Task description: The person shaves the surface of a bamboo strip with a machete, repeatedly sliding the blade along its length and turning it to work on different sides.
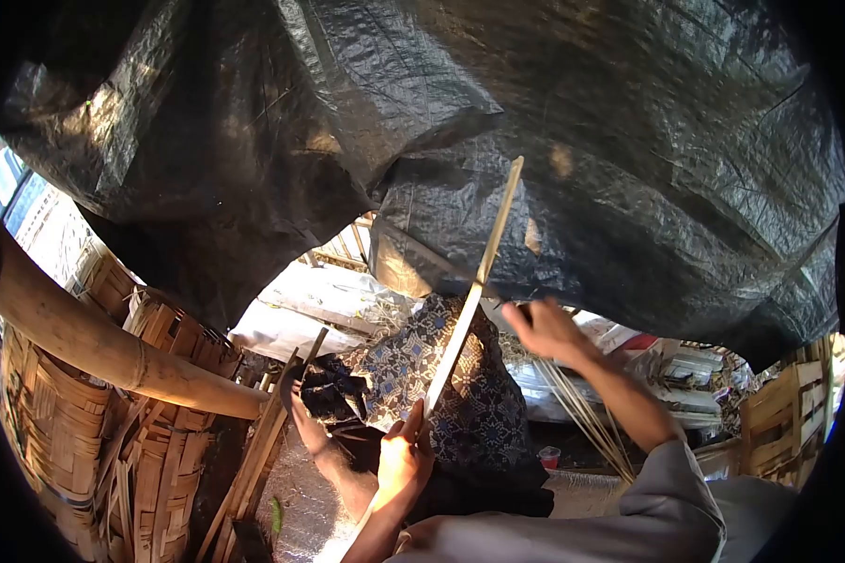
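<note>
A long, pale bamboo strip (467, 319) slants up from my left hand (405, 462), whose fingers are wrapped around its lower end. My right hand (551, 332) is raised to the right of the strip, its fingers curled. A thin dark shape runs between this hand and the strip, but I cannot make out whether it is a blade. Patterned dark cloth (460, 403) covers my lap behind the strip. A bare foot (310, 427) shows left of my left hand.
Black plastic sheeting (629, 169) hangs low ahead. A thick bamboo pole (113, 352) crosses the left side above woven bamboo baskets (56, 422). Thin bamboo slivers (591, 422) lie on the right, near a red cup (549, 457). A slatted bamboo basket (784, 408) stands far right.
</note>
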`<action>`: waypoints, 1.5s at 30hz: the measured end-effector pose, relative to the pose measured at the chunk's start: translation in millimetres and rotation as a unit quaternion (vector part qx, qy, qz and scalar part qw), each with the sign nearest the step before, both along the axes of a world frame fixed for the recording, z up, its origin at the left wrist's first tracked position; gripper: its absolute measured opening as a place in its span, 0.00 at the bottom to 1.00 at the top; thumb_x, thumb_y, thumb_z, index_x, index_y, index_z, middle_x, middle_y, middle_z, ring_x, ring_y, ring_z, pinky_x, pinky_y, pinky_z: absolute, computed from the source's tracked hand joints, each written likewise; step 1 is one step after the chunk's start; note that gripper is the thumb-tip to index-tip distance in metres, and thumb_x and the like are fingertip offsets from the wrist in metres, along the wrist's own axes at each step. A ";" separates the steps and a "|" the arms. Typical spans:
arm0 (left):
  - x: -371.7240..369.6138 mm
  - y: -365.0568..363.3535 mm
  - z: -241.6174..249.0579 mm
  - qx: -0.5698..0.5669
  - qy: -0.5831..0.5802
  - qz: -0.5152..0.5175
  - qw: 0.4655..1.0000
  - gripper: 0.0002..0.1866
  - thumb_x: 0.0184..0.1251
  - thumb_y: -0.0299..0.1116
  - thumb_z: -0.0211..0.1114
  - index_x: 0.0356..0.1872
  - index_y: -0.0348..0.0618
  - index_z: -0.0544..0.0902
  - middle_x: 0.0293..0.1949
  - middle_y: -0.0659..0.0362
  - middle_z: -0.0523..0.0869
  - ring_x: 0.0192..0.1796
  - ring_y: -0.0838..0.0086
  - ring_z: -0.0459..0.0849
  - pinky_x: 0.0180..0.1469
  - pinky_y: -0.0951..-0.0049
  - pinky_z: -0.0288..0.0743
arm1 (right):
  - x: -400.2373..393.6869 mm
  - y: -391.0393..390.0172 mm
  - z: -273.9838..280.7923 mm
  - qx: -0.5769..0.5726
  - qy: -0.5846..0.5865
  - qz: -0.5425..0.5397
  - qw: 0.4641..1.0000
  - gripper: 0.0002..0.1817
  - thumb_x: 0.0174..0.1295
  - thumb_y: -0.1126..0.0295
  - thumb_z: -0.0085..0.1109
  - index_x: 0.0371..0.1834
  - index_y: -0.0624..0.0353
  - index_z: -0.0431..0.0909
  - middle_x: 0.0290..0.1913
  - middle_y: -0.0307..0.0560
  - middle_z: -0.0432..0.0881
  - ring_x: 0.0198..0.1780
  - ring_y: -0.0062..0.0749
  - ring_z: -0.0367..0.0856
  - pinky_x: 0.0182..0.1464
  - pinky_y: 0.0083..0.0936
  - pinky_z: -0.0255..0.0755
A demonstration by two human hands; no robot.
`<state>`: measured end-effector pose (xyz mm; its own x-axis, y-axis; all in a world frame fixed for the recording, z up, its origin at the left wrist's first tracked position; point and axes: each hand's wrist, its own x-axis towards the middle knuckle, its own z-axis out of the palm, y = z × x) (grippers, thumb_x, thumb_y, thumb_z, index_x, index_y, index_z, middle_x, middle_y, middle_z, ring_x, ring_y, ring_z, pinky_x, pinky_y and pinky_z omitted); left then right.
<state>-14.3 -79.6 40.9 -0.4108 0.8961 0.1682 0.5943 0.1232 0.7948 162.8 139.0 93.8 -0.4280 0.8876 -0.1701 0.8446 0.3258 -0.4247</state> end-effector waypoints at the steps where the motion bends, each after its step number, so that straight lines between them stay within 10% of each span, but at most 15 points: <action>1: -1.1 2.3 -1.5 0.003 0.000 0.003 1.000 0.19 0.59 0.24 0.59 0.54 0.43 0.76 0.26 0.45 0.80 0.27 0.53 0.81 0.28 0.62 0.75 | -7.9 -13.7 3.6 -0.087 0.008 0.022 0.996 0.36 0.61 0.36 0.38 0.27 0.62 0.80 0.17 0.52 0.78 0.21 0.46 0.79 0.27 0.40 0.73; 5: -0.5 7.3 -5.3 -0.001 -0.060 -0.013 0.998 0.17 0.58 0.21 0.59 0.50 0.41 0.78 0.30 0.47 0.84 0.29 0.56 0.84 0.32 0.68 0.77 | -21.8 -74.7 -11.2 0.087 0.023 0.269 0.959 0.36 0.56 0.32 0.43 0.26 0.59 0.81 0.06 0.47 0.69 0.11 0.37 0.75 0.14 0.37 0.68; 7: -8.7 9.6 -21.8 0.068 0.191 -0.075 0.976 0.16 0.57 0.21 0.60 0.49 0.40 0.79 0.30 0.47 0.84 0.29 0.55 0.83 0.31 0.70 0.76 | -21.3 -82.4 -19.2 0.164 -0.030 0.322 0.932 0.37 0.53 0.29 0.43 0.23 0.57 0.79 0.05 0.46 0.68 0.09 0.38 0.74 0.12 0.32 0.67; 9: -5.9 6.7 -24.0 0.091 0.115 -0.079 0.986 0.15 0.58 0.21 0.59 0.47 0.39 0.79 0.27 0.49 0.84 0.26 0.61 0.82 0.29 0.74 0.74 | -16.3 -70.1 -21.7 0.161 -0.011 0.311 0.937 0.38 0.52 0.28 0.43 0.21 0.57 0.78 0.05 0.46 0.68 0.09 0.37 0.73 0.12 0.32 0.67; 12: 3.4 -3.1 -10.1 0.006 -0.112 0.009 0.994 0.15 0.58 0.23 0.59 0.48 0.35 0.79 0.24 0.52 0.81 0.25 0.78 0.78 0.29 0.77 0.71 | -5.0 -29.4 -9.7 0.104 -0.054 0.181 0.976 0.39 0.53 0.29 0.42 0.23 0.59 0.80 0.11 0.52 0.73 0.16 0.43 0.78 0.20 0.40 0.72; 17: -2.3 -11.7 -4.4 0.003 -0.089 0.011 0.996 0.16 0.56 0.20 0.59 0.48 0.37 0.79 0.25 0.45 0.81 0.27 0.61 0.84 0.28 0.71 0.74 | 15.1 49.4 -4.8 0.112 -0.007 -0.084 0.990 0.42 0.62 0.36 0.34 0.22 0.69 0.78 0.23 0.65 0.78 0.28 0.54 0.81 0.31 0.44 0.74; 19: -6.0 -12.6 -17.4 0.015 -0.075 0.022 0.997 0.16 0.55 0.19 0.60 0.47 0.37 0.79 0.24 0.46 0.80 0.25 0.63 0.83 0.27 0.72 0.73 | 16.7 48.3 -6.2 0.160 -0.048 -0.043 0.985 0.41 0.63 0.36 0.34 0.21 0.68 0.78 0.22 0.62 0.78 0.27 0.49 0.81 0.28 0.44 0.74; 21: -6.0 -9.3 -9.7 0.012 -0.082 0.024 0.996 0.16 0.55 0.20 0.61 0.47 0.36 0.79 0.24 0.46 0.81 0.24 0.63 0.83 0.27 0.72 0.73 | 4.7 21.0 8.0 -0.030 -0.025 0.029 0.999 0.39 0.62 0.36 0.36 0.22 0.64 0.79 0.12 0.46 0.73 0.14 0.36 0.74 0.18 0.36 0.71; 27: -2.8 -1.2 3.7 -0.079 -0.119 0.012 0.990 0.15 0.56 0.21 0.61 0.47 0.36 0.79 0.25 0.46 0.81 0.27 0.61 0.84 0.29 0.72 0.74 | -11.8 -39.1 -8.7 0.240 -0.063 0.278 0.928 0.39 0.55 0.28 0.37 0.23 0.55 0.80 0.05 0.37 0.66 0.07 0.24 0.66 0.09 0.25 0.60; 31: 2.8 -8.8 -0.9 -0.052 -0.104 0.001 0.993 0.15 0.56 0.22 0.61 0.46 0.37 0.79 0.26 0.46 0.82 0.29 0.58 0.84 0.30 0.69 0.74 | -2.1 16.9 -5.5 0.138 -0.013 0.151 0.979 0.38 0.58 0.32 0.39 0.19 0.59 0.79 0.08 0.44 0.70 0.11 0.33 0.73 0.13 0.32 0.69; 36: -1.5 -12.9 -1.2 -0.001 -0.076 0.012 0.997 0.14 0.57 0.23 0.61 0.46 0.38 0.78 0.27 0.45 0.82 0.30 0.57 0.84 0.30 0.68 0.75 | 25.3 86.5 12.5 0.098 -0.057 -0.103 0.988 0.43 0.62 0.35 0.31 0.26 0.67 0.81 0.29 0.64 0.81 0.39 0.57 0.81 0.43 0.44 0.74; 40: -8.8 -11.6 0.2 -0.051 -0.145 0.014 0.988 0.11 0.58 0.27 0.62 0.42 0.37 0.80 0.23 0.49 0.82 0.27 0.73 0.84 0.29 0.73 0.73 | 37.6 83.2 -20.7 0.098 -0.006 -0.197 0.975 0.43 0.60 0.32 0.32 0.30 0.67 0.82 0.35 0.69 0.80 0.46 0.58 0.78 0.47 0.44 0.72; 43: -18.9 -10.9 -8.9 -0.084 -0.205 -0.043 0.974 0.10 0.60 0.30 0.61 0.40 0.36 0.80 0.20 0.55 0.80 0.23 0.81 0.78 0.26 0.78 0.70 | 45.1 63.6 -73.7 -0.165 0.291 -0.174 0.926 0.36 0.61 0.32 0.33 0.16 0.55 0.65 0.13 0.40 0.66 0.11 0.21 0.67 0.11 0.21 0.57; 45: -21.4 -10.9 -19.5 -0.116 -0.301 -0.039 0.946 0.09 0.62 0.31 0.60 0.36 0.35 0.80 0.17 0.61 0.76 0.22 0.85 0.73 0.25 0.80 0.66 | 40.8 30.4 -93.4 -0.278 0.367 -0.213 0.862 0.37 0.59 0.29 0.31 0.20 0.55 0.66 0.11 0.37 0.62 0.10 0.23 0.63 0.11 0.22 0.57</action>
<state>-35.7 -90.6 21.3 -0.3000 0.9118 -0.2805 0.0577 0.3109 0.9487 203.6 169.3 0.4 -0.2567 0.8593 -0.4424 0.2750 -0.3739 -0.8858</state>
